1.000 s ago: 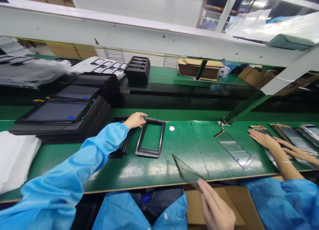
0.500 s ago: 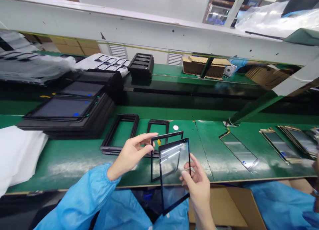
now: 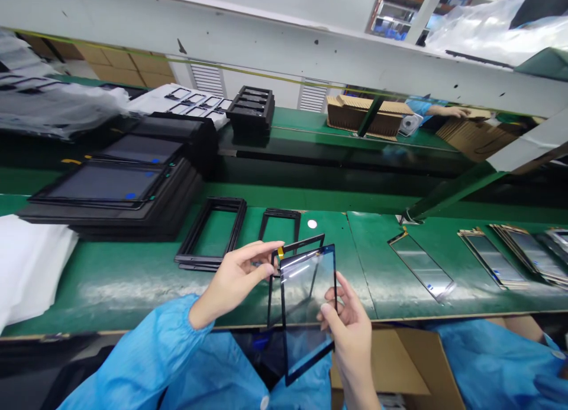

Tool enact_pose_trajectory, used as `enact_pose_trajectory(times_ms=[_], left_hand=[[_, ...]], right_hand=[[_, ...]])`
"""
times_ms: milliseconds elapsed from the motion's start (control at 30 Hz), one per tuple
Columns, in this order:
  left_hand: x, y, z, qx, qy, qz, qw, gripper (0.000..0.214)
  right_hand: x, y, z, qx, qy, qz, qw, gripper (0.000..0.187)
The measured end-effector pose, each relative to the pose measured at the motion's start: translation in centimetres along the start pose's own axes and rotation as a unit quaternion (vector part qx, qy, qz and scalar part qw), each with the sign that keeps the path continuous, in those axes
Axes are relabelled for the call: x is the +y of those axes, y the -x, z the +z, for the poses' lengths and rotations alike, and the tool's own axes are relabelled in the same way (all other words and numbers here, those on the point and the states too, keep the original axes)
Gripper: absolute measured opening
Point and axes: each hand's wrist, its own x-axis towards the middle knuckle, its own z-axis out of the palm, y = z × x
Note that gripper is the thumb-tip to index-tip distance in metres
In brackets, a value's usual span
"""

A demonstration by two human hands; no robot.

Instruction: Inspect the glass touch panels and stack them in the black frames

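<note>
My left hand [image 3: 242,280] pinches the upper left corner of a thin black rectangular frame [image 3: 304,242], held up over the bench edge. In my right hand [image 3: 348,318] is a clear touch-screen glass panel [image 3: 308,309] with a black border, gripped at its right edge. The panel stands tilted in front of the frame and hides much of it. A small yellow-orange flex tab [image 3: 280,252] shows near my left fingertips, between panel and frame. Behind my hands, more black frames [image 3: 242,212] lie stacked on the green bench, with a smaller black frame stack [image 3: 279,213] beside them.
Dark foam trays [image 3: 133,218] with screens are piled at left, near white sheets [image 3: 35,268]. One glass panel [image 3: 421,268] and several stacked panels [image 3: 492,259] lie at right. A green post [image 3: 457,194] rises behind. An open cardboard box [image 3: 399,362] sits below the edge.
The flex tab and panel have come slightly closer to my left fingertips and the frame. My view has shifted a little. Another person's hand now shows at the back right.
</note>
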Motion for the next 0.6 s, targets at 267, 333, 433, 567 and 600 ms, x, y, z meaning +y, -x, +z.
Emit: enact_pose_trajectory(times_ms=[267,333,433,567,600], left_hand=[[0.0,0.1,-0.1,0.016,0.001,0.009,1.0,0.036],[0.1,0.1,0.0,0.015,-0.008,0.015,1.0,0.035],[0.1,0.1,0.1,0.001,-0.018,0.023,1.0,0.033],[0.2,0.2,0.1,-0.012,-0.019,0.024,0.999,0.032],[0.2,0.2,0.1,-0.012,-0.017,0.021,1.0,0.032]], right_hand=[[0.1,0.2,0.4,0.008,-0.006,0.0,1.0,0.066],[-0.2,0.3,0.5,0.006,-0.005,0.002,1.0,0.066],[-0.7,0.4,0.8,0.022,-0.011,0.001,1.0,0.065],[-1.1,0.4,0.9,0.027,-0.014,-0.001,1.0,0.066],[-1.1,0.4,0.9,0.027,-0.012,-0.002,1.0,0.066]])
